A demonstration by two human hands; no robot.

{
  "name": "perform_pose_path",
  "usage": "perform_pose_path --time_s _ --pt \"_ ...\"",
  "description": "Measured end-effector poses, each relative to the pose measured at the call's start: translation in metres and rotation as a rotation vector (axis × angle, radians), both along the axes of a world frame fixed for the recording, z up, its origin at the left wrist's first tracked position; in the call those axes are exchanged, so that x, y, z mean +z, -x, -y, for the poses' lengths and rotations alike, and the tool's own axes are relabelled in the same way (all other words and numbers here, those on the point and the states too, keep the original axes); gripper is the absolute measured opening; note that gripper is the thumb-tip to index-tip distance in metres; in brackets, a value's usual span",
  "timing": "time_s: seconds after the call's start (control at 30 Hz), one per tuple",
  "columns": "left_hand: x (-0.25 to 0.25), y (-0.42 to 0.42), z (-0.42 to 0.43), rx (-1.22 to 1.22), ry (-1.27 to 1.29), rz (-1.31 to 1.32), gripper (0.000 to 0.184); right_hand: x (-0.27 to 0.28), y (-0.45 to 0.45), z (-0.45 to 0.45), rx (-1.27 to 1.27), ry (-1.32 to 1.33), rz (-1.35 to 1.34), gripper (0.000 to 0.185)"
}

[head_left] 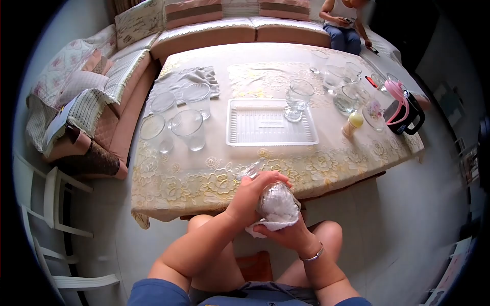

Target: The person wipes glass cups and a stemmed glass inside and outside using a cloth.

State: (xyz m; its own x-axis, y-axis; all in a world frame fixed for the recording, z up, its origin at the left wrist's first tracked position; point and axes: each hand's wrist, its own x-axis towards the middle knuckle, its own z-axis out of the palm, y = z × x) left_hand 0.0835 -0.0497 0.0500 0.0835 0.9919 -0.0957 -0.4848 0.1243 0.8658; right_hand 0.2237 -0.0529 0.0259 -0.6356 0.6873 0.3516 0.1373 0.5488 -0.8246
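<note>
Just beyond my knees, my left hand is wrapped round a clear glass with a white cloth bunched inside its mouth. A clear part of it juts out past my left fingers. My right hand, with a bracelet at the wrist, grips the cloth and the glass from the near right side. Part of the cloth hangs over the rim between both hands.
A white plastic tray holds a stemmed glass. Several clear cups stand left beside a grey cloth. More glassware, a yellow-topped bottle and a black-and-pink jug stand right. A person sits behind.
</note>
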Motion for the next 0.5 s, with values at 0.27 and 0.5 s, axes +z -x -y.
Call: perform_pose_path --time_s 0.27,0.5 --pt "0.007 -0.006 0.003 0.034 0.068 0.025 0.029 -0.002 0.001 0.005 -0.017 0.262 -0.372 0.055" --pt "0.008 -0.008 0.005 -0.055 -0.270 -0.129 0.043 0.020 -0.023 0.002 0.250 1.082 -0.655 0.078"
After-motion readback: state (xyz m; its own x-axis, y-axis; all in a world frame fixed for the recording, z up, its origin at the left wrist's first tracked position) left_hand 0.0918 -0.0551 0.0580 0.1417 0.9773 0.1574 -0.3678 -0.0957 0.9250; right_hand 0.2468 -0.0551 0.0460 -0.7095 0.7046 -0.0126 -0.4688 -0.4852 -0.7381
